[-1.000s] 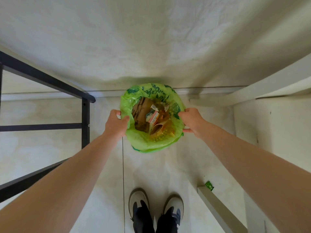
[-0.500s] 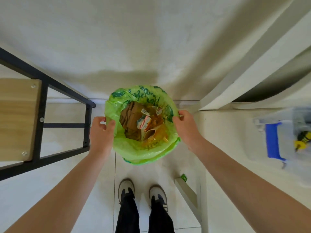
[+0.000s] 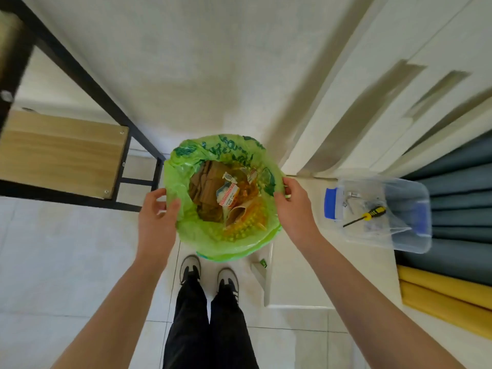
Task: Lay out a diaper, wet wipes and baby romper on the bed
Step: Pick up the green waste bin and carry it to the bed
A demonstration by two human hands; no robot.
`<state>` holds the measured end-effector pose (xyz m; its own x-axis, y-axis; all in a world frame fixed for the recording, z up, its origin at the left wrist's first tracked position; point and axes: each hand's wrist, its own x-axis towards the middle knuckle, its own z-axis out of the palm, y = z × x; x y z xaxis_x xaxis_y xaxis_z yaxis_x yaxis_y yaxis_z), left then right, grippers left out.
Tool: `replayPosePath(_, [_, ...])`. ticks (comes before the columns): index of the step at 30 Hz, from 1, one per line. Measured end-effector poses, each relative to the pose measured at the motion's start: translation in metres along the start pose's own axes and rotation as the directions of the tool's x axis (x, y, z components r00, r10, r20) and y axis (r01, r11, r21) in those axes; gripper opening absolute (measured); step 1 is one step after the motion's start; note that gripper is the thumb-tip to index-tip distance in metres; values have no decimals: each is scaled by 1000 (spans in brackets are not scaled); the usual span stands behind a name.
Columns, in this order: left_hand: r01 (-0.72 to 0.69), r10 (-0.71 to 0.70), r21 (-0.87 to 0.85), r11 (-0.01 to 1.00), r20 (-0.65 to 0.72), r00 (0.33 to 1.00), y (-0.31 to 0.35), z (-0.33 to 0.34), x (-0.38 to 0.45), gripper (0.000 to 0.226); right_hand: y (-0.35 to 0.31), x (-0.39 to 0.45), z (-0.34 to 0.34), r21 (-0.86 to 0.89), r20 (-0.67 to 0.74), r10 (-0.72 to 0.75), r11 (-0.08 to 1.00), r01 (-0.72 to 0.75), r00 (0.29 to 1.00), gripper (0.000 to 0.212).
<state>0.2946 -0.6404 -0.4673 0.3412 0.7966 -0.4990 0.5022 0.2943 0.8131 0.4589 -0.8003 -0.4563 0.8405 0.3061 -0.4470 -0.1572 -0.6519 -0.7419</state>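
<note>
Diaper, wet wipes, romper: none of them shows in this view; no bed can be made out either.
Floor (image 3: 66, 262): pale glossy tiles with thin grout lines, filling the lower half of the view.
Wall (image 3: 199, 62): off-white, meeting the floor just behind the bag.
White panelled door (image 3: 386, 75): on the right, its recessed panels blurred.
Black metal frame (image 3: 87, 83): on the left, carrying a light wooden board (image 3: 61, 153) fixed with screws.
Folded fabric (image 3: 458, 209): grey-blue layers stacked at the right edge, with yellow layers (image 3: 442, 296) beneath, nearer the viewer.
Green plastic bag (image 3: 226, 243): held open at the centre, above the floor, between both hands; dark green print on its far rim.
Bag contents: brown cardboard scraps (image 3: 207, 187), a red-and-white striped wrapper (image 3: 227, 194) and orange-yellow litter.
Clear plastic box (image 3: 378, 209): on a white surface to the right of the bag, with blue latches; a yellow-and-black screwdriver (image 3: 367, 215) lies inside.
Legs: black trousers (image 3: 210, 328) and grey-white shoes (image 3: 190, 267) stand directly below the bag.
Left hand (image 3: 157, 217): grasping the bag's left rim, thumb over the plastic.
Right hand (image 3: 295, 209): pinching the bag's right rim with curled fingers.
Small green scrap (image 3: 263, 262): on the white ledge below the bag.
</note>
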Motion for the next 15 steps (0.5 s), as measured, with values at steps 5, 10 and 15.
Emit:
replayPosePath(5, [17, -19, -50, 999, -39, 999, 5, -35, -61, 26, -19, -56, -19, -33, 47, -46, 998, 48, 998, 28])
replayPosePath(10, [46, -61, -106, 993, -139, 988, 1, -67, -118, 24, -27, -108, -22, -71, 109, -108, 991, 116, 988, 25])
replayPosePath(15, [73, -112, -175, 982, -224, 968, -14, -97, -176, 28, -30, -152, -19, -129, 176, -167, 973, 190, 970, 31])
